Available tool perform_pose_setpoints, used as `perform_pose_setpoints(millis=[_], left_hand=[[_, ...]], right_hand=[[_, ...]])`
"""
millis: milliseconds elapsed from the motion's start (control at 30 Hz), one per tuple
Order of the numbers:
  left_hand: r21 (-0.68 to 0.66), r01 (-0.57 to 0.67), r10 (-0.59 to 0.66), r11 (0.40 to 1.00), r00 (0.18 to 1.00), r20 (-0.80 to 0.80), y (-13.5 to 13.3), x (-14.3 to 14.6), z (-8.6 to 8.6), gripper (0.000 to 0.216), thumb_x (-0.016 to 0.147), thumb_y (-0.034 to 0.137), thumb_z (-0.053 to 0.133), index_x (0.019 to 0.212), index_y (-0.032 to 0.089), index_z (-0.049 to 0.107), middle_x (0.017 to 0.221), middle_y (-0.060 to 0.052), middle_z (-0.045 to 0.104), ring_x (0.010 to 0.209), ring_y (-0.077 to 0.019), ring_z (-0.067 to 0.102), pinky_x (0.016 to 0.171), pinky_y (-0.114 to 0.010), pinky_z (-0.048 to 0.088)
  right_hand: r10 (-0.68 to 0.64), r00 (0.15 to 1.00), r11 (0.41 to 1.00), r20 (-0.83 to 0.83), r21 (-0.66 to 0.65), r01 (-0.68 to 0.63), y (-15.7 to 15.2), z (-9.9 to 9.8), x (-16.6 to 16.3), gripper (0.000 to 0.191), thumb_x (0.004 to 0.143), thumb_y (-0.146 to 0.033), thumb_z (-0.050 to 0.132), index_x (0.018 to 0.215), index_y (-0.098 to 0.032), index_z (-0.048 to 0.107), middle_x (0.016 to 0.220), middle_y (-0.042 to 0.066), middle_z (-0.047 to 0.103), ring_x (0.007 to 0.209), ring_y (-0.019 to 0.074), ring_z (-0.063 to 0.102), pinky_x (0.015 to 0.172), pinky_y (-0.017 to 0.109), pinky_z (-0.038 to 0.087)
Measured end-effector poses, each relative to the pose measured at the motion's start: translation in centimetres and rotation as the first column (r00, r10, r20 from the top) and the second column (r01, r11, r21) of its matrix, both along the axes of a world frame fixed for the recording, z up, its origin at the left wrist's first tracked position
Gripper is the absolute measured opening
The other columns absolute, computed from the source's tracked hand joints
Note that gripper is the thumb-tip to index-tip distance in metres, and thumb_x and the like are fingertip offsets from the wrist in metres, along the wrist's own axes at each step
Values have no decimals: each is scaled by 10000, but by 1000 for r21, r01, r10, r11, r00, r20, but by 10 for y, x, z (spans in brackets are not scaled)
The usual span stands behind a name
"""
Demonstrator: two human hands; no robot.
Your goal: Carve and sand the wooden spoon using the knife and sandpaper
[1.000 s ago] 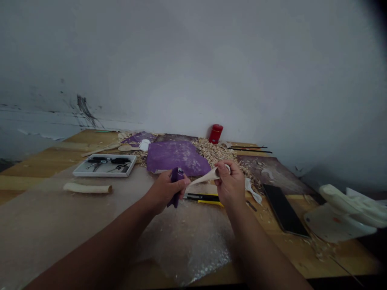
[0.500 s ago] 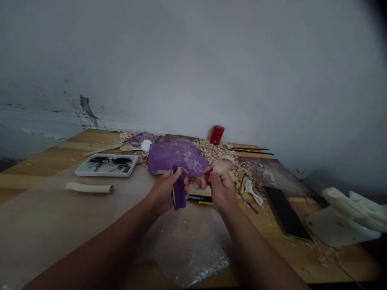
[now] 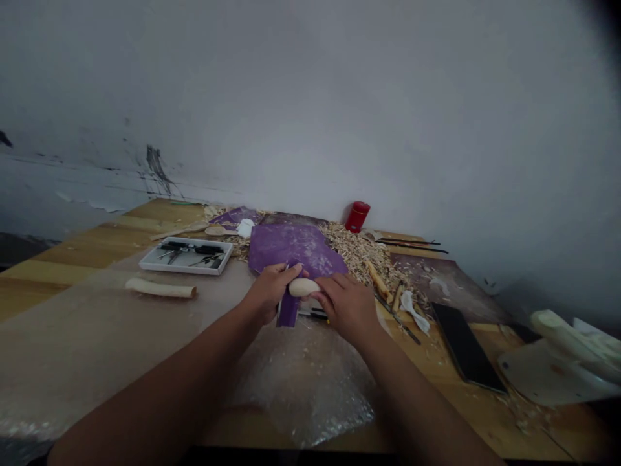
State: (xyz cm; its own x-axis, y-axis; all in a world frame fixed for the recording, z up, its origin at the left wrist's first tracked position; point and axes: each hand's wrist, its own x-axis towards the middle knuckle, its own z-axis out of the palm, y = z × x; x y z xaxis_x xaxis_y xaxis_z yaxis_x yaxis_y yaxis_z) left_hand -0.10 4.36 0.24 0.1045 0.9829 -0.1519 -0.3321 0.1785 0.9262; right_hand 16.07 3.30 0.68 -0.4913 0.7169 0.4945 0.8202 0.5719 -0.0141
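My left hand (image 3: 270, 289) is closed around a folded strip of purple sandpaper (image 3: 288, 313), which hangs down below the fingers. My right hand (image 3: 353, 305) grips a pale wooden spoon (image 3: 303, 287); its smooth rounded bowl points left, and the handle is hidden in the fingers. The bowl lies against the upper part of the strip, by my left thumb. Just beyond both hands lies a larger purple sandpaper sheet (image 3: 295, 246), dusted with pale powder. Under my right hand, a black and yellow tool (image 3: 319, 314) is partly covered.
Wood shavings (image 3: 356, 249) are heaped behind the hands. A white tray of tools (image 3: 187, 264) and a peeled stick (image 3: 161, 288) are at left. A red can (image 3: 358, 217) stands by the wall. Right are a white spoon (image 3: 415, 312), a dark phone-like slab (image 3: 466, 346) and a cream-coloured object (image 3: 557, 362).
My right hand has brought the spoon leftward and down onto the sandpaper strip in my left hand. The bowl has turned from pointing up and right to pointing left. The view has shifted slightly.
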Motion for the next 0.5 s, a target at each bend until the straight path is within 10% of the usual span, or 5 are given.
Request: perform_pose_setpoints(millis=[500], left_hand=[[-121,-62,74,991,993,97,2,3,1,129,747,221,510,698,110,553,533,-52,608,476,-157,589,469,-287,486]], right_hand=[[63,976,998,207,-29,-59,1,5,6,362,842,-439,335,764,-193,589,685,41,609,612,139,525,532,240,262]])
